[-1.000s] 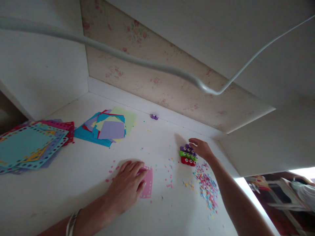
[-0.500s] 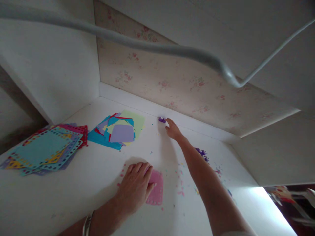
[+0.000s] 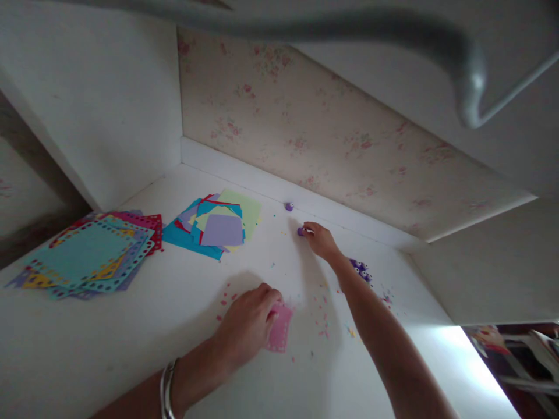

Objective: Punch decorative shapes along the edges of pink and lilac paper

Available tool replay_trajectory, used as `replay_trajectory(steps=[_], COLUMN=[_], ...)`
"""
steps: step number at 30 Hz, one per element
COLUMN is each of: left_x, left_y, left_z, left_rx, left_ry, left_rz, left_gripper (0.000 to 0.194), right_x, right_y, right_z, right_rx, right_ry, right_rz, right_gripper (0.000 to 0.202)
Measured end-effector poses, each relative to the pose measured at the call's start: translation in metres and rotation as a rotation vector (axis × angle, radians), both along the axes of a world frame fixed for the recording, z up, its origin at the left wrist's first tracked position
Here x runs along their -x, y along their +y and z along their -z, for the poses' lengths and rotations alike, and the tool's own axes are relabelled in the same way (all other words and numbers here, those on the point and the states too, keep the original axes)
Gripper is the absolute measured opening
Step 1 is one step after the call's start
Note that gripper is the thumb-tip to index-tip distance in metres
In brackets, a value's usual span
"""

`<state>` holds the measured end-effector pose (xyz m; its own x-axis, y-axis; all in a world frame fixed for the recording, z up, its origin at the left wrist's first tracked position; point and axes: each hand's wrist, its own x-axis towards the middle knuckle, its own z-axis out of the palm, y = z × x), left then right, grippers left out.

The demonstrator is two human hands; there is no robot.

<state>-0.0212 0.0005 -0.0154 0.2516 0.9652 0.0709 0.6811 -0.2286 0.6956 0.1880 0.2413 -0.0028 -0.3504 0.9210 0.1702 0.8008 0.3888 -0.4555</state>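
My left hand (image 3: pixel 251 317) has its fingers and thumb closed on a pink paper (image 3: pixel 279 330) with small holes along its edges, near the front middle of the white surface. Farther back, my right hand (image 3: pixel 319 238) pinches a small purple piece (image 3: pixel 301 231) at its fingertips. Another small purple piece (image 3: pixel 289 206) stands near the wall, apart from my right hand. Several purple pieces (image 3: pixel 361 270) with white dots sit together to the right, partly behind my right forearm.
Coloured papers (image 3: pixel 222 229) lie piled at the back left; a stack of hole-edged sheets (image 3: pixel 82 254) is at far left. Pink scraps (image 3: pixel 322 317) dot the surface. A grey metal bar (image 3: pixel 349 26) crosses the top. A floral panel (image 3: pixel 279 116) stands behind.
My right hand has moved back from the wall with one purple piece, leaving the other there. My left hand's fingers have curled in on the pink paper, lifting its edge.
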Motion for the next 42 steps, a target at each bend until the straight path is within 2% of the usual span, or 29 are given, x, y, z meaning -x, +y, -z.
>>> replay_trajectory(steps=[3,6,8,10,12,16,26,35,42], left_x=[0.003,0.007,0.009,0.01,0.01,0.009,0.008,0.007,0.008], left_y=[0.006,0.014,0.017,0.018,0.017,0.015,0.015,0.016,0.016], left_z=[-0.001,-0.004,-0.008,-0.012,-0.015,-0.017,-0.017,-0.01,-0.011], left_rx=[0.075,0.059,0.079,0.121,0.154,0.172,0.143,0.162,0.164], left_ry=[-0.155,-0.244,-0.275,-0.283,-0.274,-0.263,-0.24,-0.251,-0.244], left_rz=[-0.036,-0.069,-0.047,-0.024,-0.017,-0.013,0.027,0.02,0.022], left_gripper=[0.022,0.023,0.023,0.022,0.02,0.021,0.02,0.022,0.022], right_x=[-0.015,-0.027,-0.032,-0.035,-0.035,-0.032,-0.025,-0.028,-0.03], right_y=[-0.06,-0.126,-0.164,-0.192,-0.21,-0.221,-0.221,-0.223,-0.223], right_z=[0.003,0.012,0.018,0.023,0.026,0.025,0.027,0.029,0.029], right_rx=[0.022,0.047,0.138,0.162,0.159,0.177,0.194,0.219,0.169], right_ry=[0.121,0.245,0.451,0.535,0.554,0.593,0.621,0.642,0.603], right_rz=[0.025,0.036,0.047,0.038,0.017,-0.016,-0.068,-0.057,-0.107], right_gripper=[0.025,0.03,0.03,0.027,0.023,0.021,0.019,0.018,0.018])
